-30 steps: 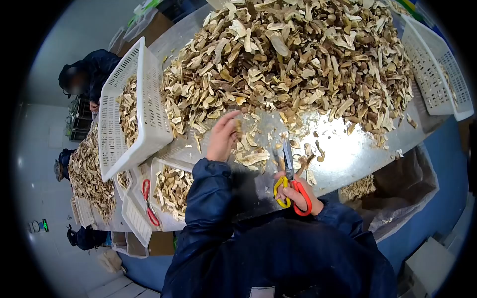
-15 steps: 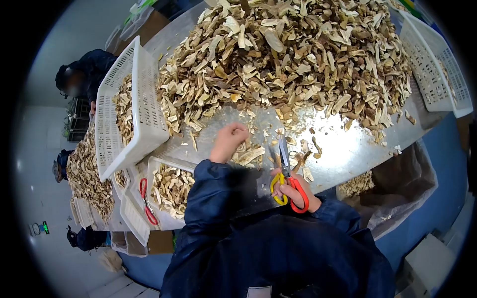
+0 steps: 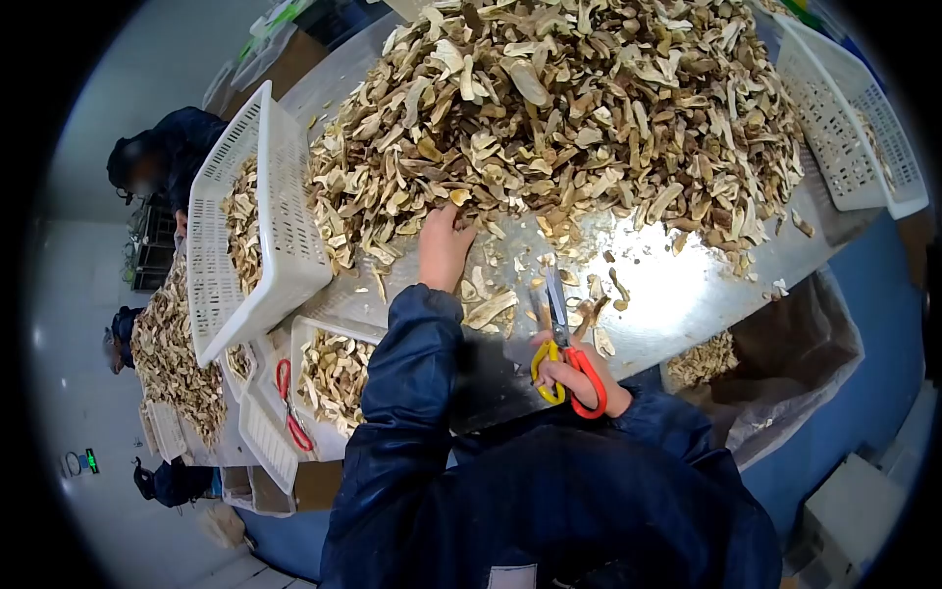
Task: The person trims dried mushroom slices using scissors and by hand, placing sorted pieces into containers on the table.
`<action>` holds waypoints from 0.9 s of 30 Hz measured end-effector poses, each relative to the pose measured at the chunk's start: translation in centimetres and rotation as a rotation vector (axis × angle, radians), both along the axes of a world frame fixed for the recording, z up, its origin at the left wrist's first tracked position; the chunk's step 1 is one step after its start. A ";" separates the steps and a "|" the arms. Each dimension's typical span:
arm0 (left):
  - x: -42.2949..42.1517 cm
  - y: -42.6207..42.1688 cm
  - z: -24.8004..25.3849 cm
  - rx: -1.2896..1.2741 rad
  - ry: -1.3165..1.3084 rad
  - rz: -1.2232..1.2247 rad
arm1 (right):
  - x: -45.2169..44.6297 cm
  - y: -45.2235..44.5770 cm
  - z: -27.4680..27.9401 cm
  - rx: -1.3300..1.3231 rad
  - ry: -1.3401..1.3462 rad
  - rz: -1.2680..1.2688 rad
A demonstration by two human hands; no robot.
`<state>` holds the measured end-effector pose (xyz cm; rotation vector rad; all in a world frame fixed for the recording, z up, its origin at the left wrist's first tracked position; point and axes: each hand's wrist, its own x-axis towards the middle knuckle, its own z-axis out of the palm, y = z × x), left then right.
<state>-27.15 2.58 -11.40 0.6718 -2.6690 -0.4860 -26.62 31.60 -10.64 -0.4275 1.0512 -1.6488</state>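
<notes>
My left hand (image 3: 446,247) reaches to the near edge of a large heap of dried mushroom slices (image 3: 589,128). Its fingers stretch forward, with the thumb a little apart, and the fingertips touch the heap beside a yellowish slice (image 3: 459,196). Nothing shows held in it. In my right hand (image 3: 599,378) is a pair of scissors (image 3: 561,339) with one red and one yellow handle loop, blades pointing away from me. Loose slices (image 3: 491,310) and small scraps lie on the metal table (image 3: 677,294) between both hands.
A white perforated basket (image 3: 294,231) of slices stands at left, another basket (image 3: 834,137) at far right. A shallow tray (image 3: 304,339) and red-handled scissors (image 3: 285,378) lie near left. A lined bin (image 3: 805,363) sits below right. Other people (image 3: 172,147) work at left.
My left hand has moved forward from the bare metal to the heap's edge, its fingers straightening from a loose curl. My right hand and the scissors have barely moved.
</notes>
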 end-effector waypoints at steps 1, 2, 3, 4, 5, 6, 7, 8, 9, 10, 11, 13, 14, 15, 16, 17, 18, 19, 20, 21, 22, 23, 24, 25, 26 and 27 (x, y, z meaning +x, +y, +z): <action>0.3 0.2 0.3 0.124 0.029 -0.016 | 0.0 -0.1 0.1 0.008 0.001 -0.010; 0.8 0.6 0.5 0.249 0.056 -0.031 | 0.0 0.0 0.0 0.000 0.004 -0.001; 1.4 0.9 0.6 0.373 0.083 -0.043 | 0.0 0.1 -0.2 -0.008 0.005 0.009; 2.1 1.3 0.8 0.603 0.042 0.036 | 0.0 0.0 -0.3 -0.018 0.006 0.020; 3.0 1.6 1.2 0.815 0.037 0.108 | 0.0 0.1 -0.3 -0.011 0.003 0.020; 3.7 2.1 2.3 1.025 0.033 0.181 | -0.1 0.1 0.1 -0.004 0.000 0.021; 4.3 2.4 2.9 1.235 0.030 0.255 | -0.2 0.0 0.3 0.002 -0.002 0.020; 4.8 2.7 2.8 1.376 0.120 0.216 | -0.1 0.0 0.2 0.003 0.004 0.022; 5.3 2.8 2.9 1.511 0.211 0.184 | -0.1 0.0 0.0 0.005 0.011 0.024; 5.8 2.9 3.3 1.645 0.305 0.149 | -0.2 0.0 -0.1 0.008 0.019 0.025; 6.2 2.8 3.5 1.776 0.402 0.110 | -0.2 0.0 -0.1 0.014 0.024 0.018; 6.9 2.1 3.0 1.939 0.465 0.114 | -0.1 -0.2 0.4 0.026 0.034 0.005; 7.4 1.6 2.1 2.039 0.503 0.084 | -0.2 -0.2 0.5 0.020 0.037 0.004; 7.4 1.6 2.1 2.139 0.541 0.052 | -0.2 -0.2 0.5 0.013 0.040 0.003; 7.5 1.7 2.2 2.151 0.592 0.123 | -0.2 -0.2 0.5 0.006 0.042 0.001; 7.6 2.1 2.3 2.160 0.643 0.195 | -0.2 -0.2 0.5 0.003 0.044 0.000; 7.5 2.4 2.8 2.167 0.694 0.268 | -0.2 -0.2 0.5 0.001 0.045 -0.002; 7.4 2.6 3.1 2.050 0.648 0.271 | -0.1 -0.2 0.5 -0.002 0.047 -0.003; 7.3 2.7 3.3 1.934 0.602 0.274 | -0.1 -0.2 0.6 -0.004 0.044 -0.001; 7.0 2.7 3.4 1.818 0.559 0.274 | -0.2 -0.2 0.8 -0.005 0.043 0.000; 6.7 2.6 3.4 1.692 0.408 0.230 | -0.2 -0.2 1.0 -0.008 0.043 0.002; 6.2 2.5 3.4 1.560 0.263 0.186 | -0.2 -0.2 1.0 -0.013 0.044 0.003; 5.8 2.4 3.4 1.423 0.124 0.144 | -0.2 -0.2 0.9 -0.018 0.046 0.004; 5.2 2.8 3.2 1.067 0.109 0.051 | -0.2 -0.2 0.8 -0.024 0.047 0.005; 4.3 3.5 2.9 0.710 0.093 -0.037 | -0.1 -0.2 0.7 -0.039 0.037 -0.002; 3.5 4.2 2.6 0.352 0.076 -0.120 | -0.1 -0.2 0.5 -0.055 0.028 -0.010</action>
